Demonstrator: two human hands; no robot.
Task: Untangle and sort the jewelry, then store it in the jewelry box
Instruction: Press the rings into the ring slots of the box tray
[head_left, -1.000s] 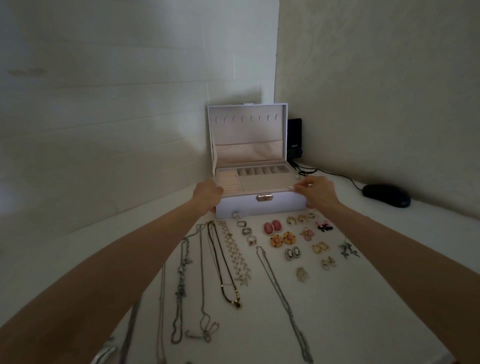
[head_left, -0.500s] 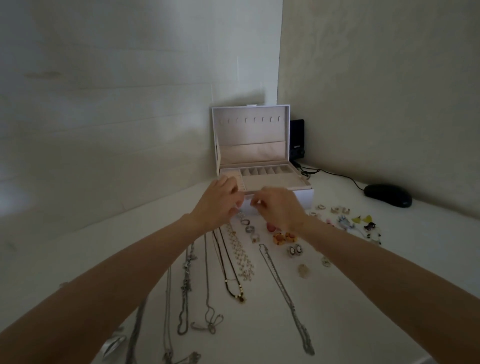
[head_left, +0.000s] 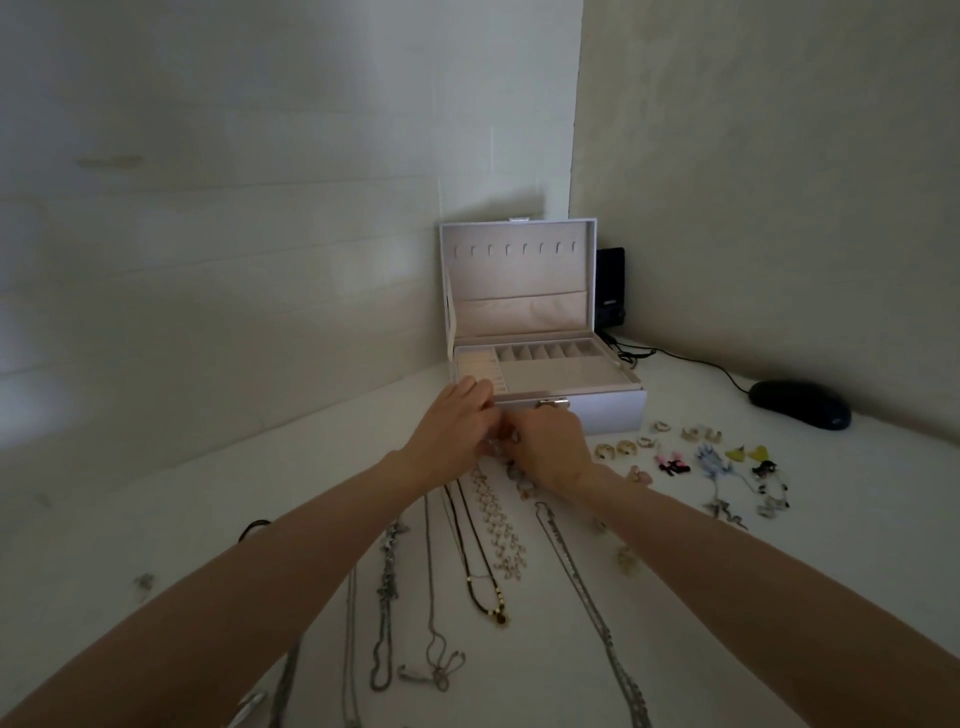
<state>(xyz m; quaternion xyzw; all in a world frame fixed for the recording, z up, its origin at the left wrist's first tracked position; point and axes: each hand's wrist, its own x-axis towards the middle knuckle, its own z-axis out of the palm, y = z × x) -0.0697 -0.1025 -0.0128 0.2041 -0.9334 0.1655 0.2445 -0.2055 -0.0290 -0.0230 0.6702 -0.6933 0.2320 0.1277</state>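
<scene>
jewelry box (head_left: 613, 413) open at far corner of the bench (head_left: 779, 597); left hand (head_left: 457, 423) and right hand (head_left: 553, 449) huddle before it, each grip too hidden to tell; a dropped piece could snag sorted necklaces (head_left: 496, 530).

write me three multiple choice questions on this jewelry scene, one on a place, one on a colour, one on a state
1. Where are the necklaces?
A. hanging inside the lid
B. laid out on the table in front of the jewelry box
C. in the box's top tray

2. What colour is the computer mouse?
A. white
B. red
C. black

3. How is the box's lid?
A. raised upright
B. shut and latched
C. taken off and lying flat

Answers:
1. B, the chains lie stretched in rows on the white surface nearer the camera than the box.
2. C, it shows as a dark black shape by the right wall.
3. A, the lid stands behind the tray with its lined inside facing the camera.
</scene>
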